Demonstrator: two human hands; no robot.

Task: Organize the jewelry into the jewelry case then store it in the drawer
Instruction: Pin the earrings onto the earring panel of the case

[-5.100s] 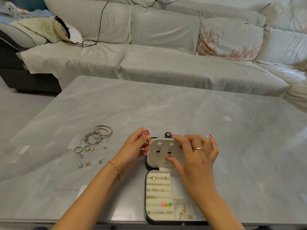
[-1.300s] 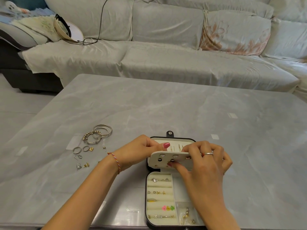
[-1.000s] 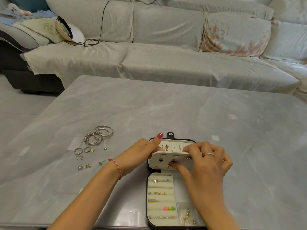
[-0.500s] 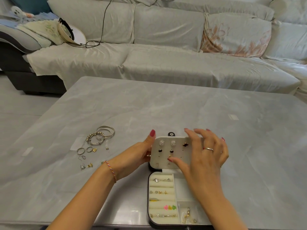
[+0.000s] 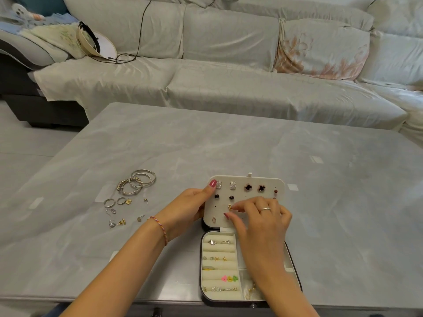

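Note:
The black jewelry case (image 5: 295,266) lies open at the table's near edge, with rings and small earrings in its cream slots. Its cream earring panel (image 5: 251,183) stands up at the back, studded with several earrings. My left hand (image 5: 190,207) grips the panel's left edge, thumb on its front. My right hand (image 5: 261,216) pinches a small gold earring (image 5: 229,207) against the panel's middle. Loose jewelry lies to the left: silver bangles (image 5: 139,183), rings (image 5: 109,202) and small earrings (image 5: 121,222).
The grey marble table (image 5: 229,145) stretches ahead and to the right. A grey sofa (image 5: 229,65) stands behind it with a floral cushion (image 5: 320,51), a black cable and a white round device (image 5: 98,45) on its left part.
The earring panel has been raised from tilted forward to upright. My right hand has come from the panel's top edge down onto its front and now pinches a gold earring there.

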